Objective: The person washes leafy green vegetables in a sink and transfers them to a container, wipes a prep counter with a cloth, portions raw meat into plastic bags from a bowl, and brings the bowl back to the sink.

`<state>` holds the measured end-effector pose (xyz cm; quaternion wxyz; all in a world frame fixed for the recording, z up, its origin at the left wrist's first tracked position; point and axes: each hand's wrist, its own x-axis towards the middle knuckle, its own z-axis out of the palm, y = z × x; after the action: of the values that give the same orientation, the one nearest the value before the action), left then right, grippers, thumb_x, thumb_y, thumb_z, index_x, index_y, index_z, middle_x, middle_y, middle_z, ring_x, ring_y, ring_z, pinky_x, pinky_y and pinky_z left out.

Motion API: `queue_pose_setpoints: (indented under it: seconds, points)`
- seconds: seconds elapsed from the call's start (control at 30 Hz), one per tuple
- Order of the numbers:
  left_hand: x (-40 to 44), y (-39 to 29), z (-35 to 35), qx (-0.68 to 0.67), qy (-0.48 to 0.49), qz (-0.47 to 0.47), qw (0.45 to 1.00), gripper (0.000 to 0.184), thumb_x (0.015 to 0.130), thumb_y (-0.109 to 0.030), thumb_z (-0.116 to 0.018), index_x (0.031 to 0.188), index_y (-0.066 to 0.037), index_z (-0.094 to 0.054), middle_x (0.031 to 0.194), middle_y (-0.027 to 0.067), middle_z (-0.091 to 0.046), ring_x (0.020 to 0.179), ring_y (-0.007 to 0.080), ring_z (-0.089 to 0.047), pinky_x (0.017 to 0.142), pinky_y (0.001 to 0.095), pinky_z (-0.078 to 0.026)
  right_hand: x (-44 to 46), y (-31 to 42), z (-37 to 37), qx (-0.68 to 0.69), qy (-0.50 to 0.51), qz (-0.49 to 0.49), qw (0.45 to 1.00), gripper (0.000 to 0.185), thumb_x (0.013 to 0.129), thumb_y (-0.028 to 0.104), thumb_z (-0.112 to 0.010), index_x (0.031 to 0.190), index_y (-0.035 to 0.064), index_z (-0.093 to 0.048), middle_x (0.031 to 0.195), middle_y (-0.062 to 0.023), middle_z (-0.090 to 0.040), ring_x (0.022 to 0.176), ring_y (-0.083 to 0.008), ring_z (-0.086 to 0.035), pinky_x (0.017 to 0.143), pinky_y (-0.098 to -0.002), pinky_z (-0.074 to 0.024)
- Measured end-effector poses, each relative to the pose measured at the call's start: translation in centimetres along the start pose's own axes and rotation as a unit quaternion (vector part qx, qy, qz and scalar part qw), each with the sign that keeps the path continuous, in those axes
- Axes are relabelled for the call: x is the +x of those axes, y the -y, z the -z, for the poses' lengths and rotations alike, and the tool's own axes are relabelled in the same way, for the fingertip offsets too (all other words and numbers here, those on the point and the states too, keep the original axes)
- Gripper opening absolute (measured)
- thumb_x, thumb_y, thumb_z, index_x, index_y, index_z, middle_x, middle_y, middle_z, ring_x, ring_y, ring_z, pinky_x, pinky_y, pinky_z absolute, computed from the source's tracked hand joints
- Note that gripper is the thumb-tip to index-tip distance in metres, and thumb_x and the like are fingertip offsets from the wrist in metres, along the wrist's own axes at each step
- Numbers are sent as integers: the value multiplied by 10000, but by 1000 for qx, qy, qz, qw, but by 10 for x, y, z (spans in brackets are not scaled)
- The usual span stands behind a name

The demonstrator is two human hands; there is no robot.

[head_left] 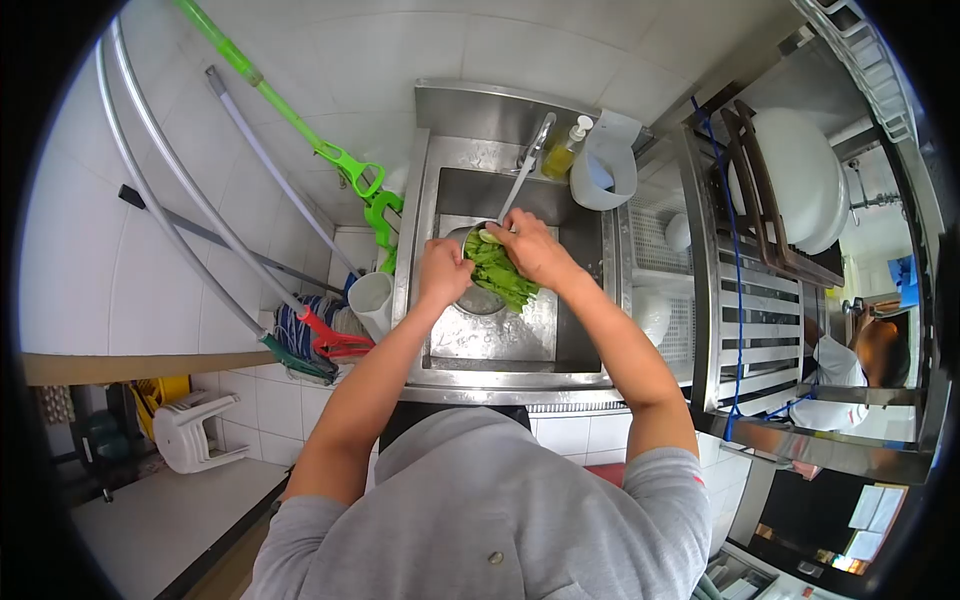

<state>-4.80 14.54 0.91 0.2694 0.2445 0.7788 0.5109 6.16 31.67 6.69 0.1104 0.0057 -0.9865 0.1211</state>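
Note:
Green leafy vegetables (497, 272) hang over the metal sink (490, 345), their upper end near the running faucet (545, 135). My right hand (533, 250) is closed on the top of the leaves, close to the water stream. At the left, my left hand (445, 270) has its fingers curled at the rim of a round metal bowl (483, 300), which sits in the sink partly hidden under the leaves. Whether the left fingers also pinch a leaf is too small to tell.
A soap bottle (566, 150) and a white holder (604, 165) stand behind the sink at the right. Mops and a green handle (350, 165) lean at the left by a white bin (371, 300). A slatted metal rack (760, 330) is on the right; a person (840, 375) shows beyond it.

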Motion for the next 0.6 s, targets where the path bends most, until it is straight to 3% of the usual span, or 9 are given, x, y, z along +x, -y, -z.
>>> queue_pose_setpoints:
  seconds: [0.07,0.17,0.23,0.3,0.37,0.4,0.47,0.53,0.6]
  points:
    - [-2,0,-7,6,8,-3,1000,202,758,29,-661,704,13,-467,1118,221,-476,785,339,-681,518,338,-636,4,7,-4,-13,-11,-2,1000,343,824,68,-579,1160,53,-644,992,-120,-592,882,-283,-620,890,-384,-452]
    - [-5,10,-17,17,18,-8,1000,210,757,29,-663,693,18,-463,1074,218,-483,742,337,-684,512,348,-634,13,10,-19,-63,72,81,992,106,824,111,-557,908,114,-622,875,-63,-659,920,-245,-644,874,-364,-463]
    - [-11,16,-17,24,22,-11,999,215,756,28,-664,688,20,-461,1052,215,-485,727,334,-684,509,354,-632,12,3,-38,-53,93,105,989,141,814,123,-573,943,109,-629,890,-58,-664,935,-248,-646,879,-374,-461]
    - [-21,24,-11,-14,39,63,997,208,769,19,-667,719,24,-465,1025,184,-498,737,299,-685,507,361,-632,11,-2,-53,-46,115,133,983,184,804,135,-589,979,104,-636,906,-54,-669,951,-251,-648,885,-383,-459]
    - [-33,59,-10,-70,59,114,989,209,775,30,-665,722,27,-464,1042,193,-502,745,278,-687,492,348,-620,11,0,-66,-17,285,104,953,256,809,185,-626,1043,86,-652,1000,-60,-680,1045,-267,-630,943,-386,-434]
    - [-41,73,-9,-127,79,160,976,210,781,41,-664,725,30,-462,1058,201,-506,753,257,-689,477,335,-607,3,5,-69,-10,284,103,953,256,809,185,-626,1043,86,-652,1000,-60,-680,1045,-267,-630,943,-386,-434]
    - [-66,84,-6,-147,48,154,976,195,789,45,-656,746,24,-467,1122,199,-510,839,258,-687,513,333,-623,-17,13,-65,189,229,70,952,341,856,213,-655,1173,86,-664,1144,-105,-682,1150,-281,-607,1010,-381,-410]
    - [-82,90,-1,-167,15,148,975,181,796,49,-648,767,18,-472,1185,197,-514,924,259,-684,548,331,-638,-5,2,-33,248,257,67,932,383,915,268,-646,1258,97,-646,1255,-114,-654,1200,-241,-593,1030,-383,-411]
    - [-101,83,7,-253,-26,156,954,160,809,71,-622,801,4,-476,1292,186,-499,1032,249,-646,599,343,-652,10,-36,-28,426,185,-78,882,339,946,249,-633,1231,66,-649,1209,-92,-678,1111,-192,-626,956,-360,-470]
